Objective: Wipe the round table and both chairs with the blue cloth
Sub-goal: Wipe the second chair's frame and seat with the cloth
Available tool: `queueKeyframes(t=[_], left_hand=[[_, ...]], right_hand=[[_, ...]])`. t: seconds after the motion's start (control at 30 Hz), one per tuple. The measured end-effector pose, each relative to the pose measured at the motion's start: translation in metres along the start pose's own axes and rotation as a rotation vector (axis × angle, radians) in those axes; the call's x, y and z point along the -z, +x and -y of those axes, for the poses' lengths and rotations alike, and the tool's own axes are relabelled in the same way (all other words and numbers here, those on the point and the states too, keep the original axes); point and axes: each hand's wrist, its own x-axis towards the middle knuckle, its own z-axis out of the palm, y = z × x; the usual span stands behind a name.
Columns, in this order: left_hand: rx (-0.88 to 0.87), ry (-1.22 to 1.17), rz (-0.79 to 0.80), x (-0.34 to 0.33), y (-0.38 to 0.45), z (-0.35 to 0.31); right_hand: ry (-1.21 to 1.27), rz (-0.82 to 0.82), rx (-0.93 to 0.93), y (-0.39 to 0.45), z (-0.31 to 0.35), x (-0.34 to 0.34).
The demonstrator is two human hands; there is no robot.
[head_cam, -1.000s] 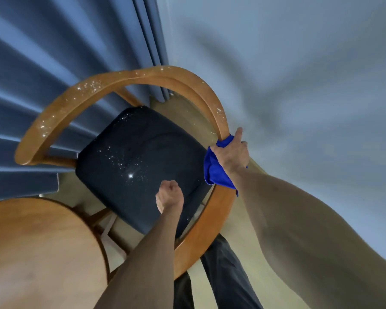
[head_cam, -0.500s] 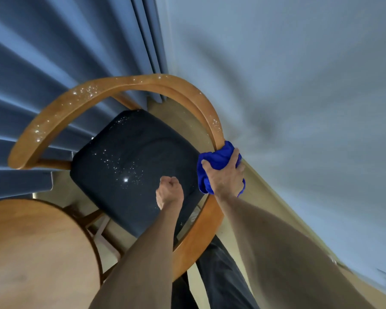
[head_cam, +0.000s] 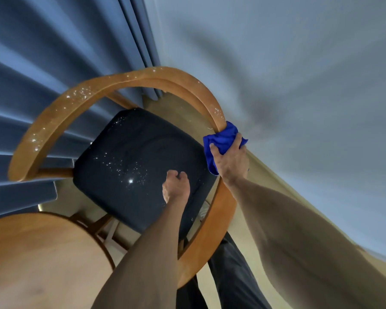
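Cloth (head_cam: 223, 139) is being gripped in the right hand (head_cam: 231, 160), fingers (head_cam: 238, 140) curled round it, and is being pressed against the chair's curved wooden rail (head_cam: 214, 114) on its right side, beside the dark seat (head_cam: 132, 157). The left hand (head_cam: 176, 186) is being held over the seat's near right part with its fingers loosely curled on nothing; whether it is touching the cushion cannot be told. White specks are showing along the rail's top and left stretch and across the seat's middle, so the chair is being judged only partly wiped. The counter (head_cam: 31, 259) is showing at the lower left, just beside the seat's near left corner; no second chair is being seen.

Several risks are being judged from here. Specks could be swept off the rail onto the seat or the floor (head_cam: 212, 293) rather than being caught, because the cloth is bunched and little of it is meeting the wood. The rail's inner face and underside could be missed if only its top is being followed. The chair could be nudged toward the curtain (head_cam: 42, 63) by sideways pressure, since it is not being steadied by the left hand.
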Motion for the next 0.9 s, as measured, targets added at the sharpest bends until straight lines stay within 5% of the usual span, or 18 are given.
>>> queueKeyframes(t=[0.37, 0.9], left_hand=[[0.024, -0.007, 0.043, 0.013, 0.023, 0.019], [0.224, -0.124, -0.120, 0.098, 0.116, 0.025]], right_hand=[[0.097, -0.213, 0.199, 0.042, 0.064, 0.002], [-0.416, -0.373, 0.517, 0.077, 0.229, -0.008]])
